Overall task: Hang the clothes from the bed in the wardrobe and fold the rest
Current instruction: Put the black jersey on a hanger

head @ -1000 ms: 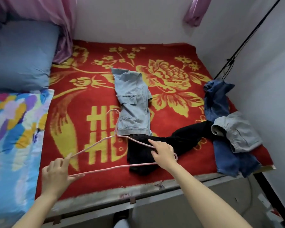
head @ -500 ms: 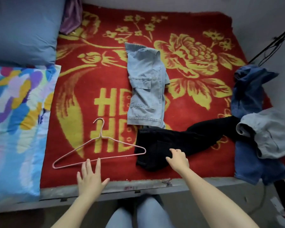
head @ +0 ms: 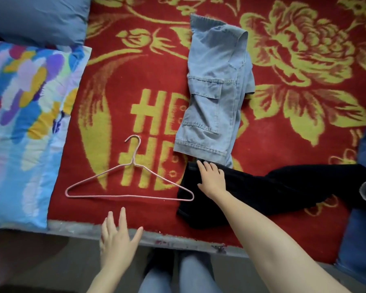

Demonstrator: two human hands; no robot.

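since the black trousers (head: pixel 262 187) run lengthwise from left to right across the bed (head: pixel 156 60), the right hand (head: pixel 211 178) is the nearer: it lies flat on their left end, fingers spread, gripping nothing. the pink hanger (head: pixel 127 196) lies just left of it, its right tip over the black cloth and its hook pointing away. the left hand (head: pixel 116 235) hovers open and empty over the bed's near edge, close below the hanger's bar. the light denim garment (head: pixel 216 92) overlaps the trousers just past the right fingertips, and 2 more garments crowd the far end.
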